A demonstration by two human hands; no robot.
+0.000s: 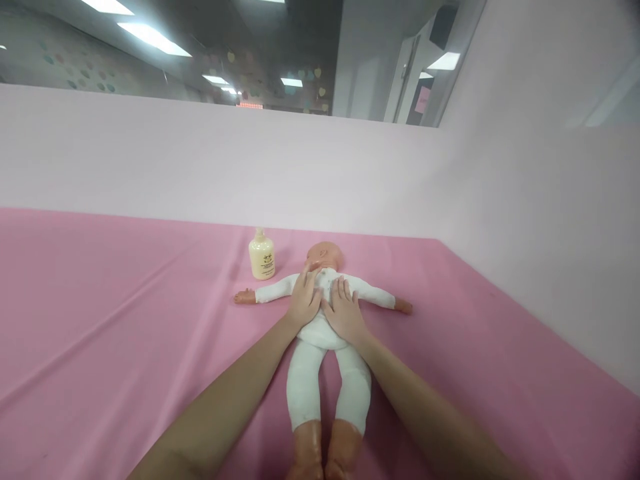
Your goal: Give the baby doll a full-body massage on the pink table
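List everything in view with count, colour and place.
Baby doll: one, mostly white, lying on cover
Pump bottle: one, pale yellow, left of doll's head
Cover: one, pink, under doll
Walls: two, whitish, behind and right
Window: one, clear, top
Ceiling lights: several, white, beyond window
Heart shapes: several, pale, top middle
Sign: one, pink, upper right
Lit strip: one, red, beyond window
Left hand: one, bare, on doll's torso
Right hand: one, bare, on doll's torso
Forearms: two, bare, bottom

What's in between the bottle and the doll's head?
In the head view, only pink sheet shows between the bottle and the doll's head. The doll's arm lies lower in the picture.
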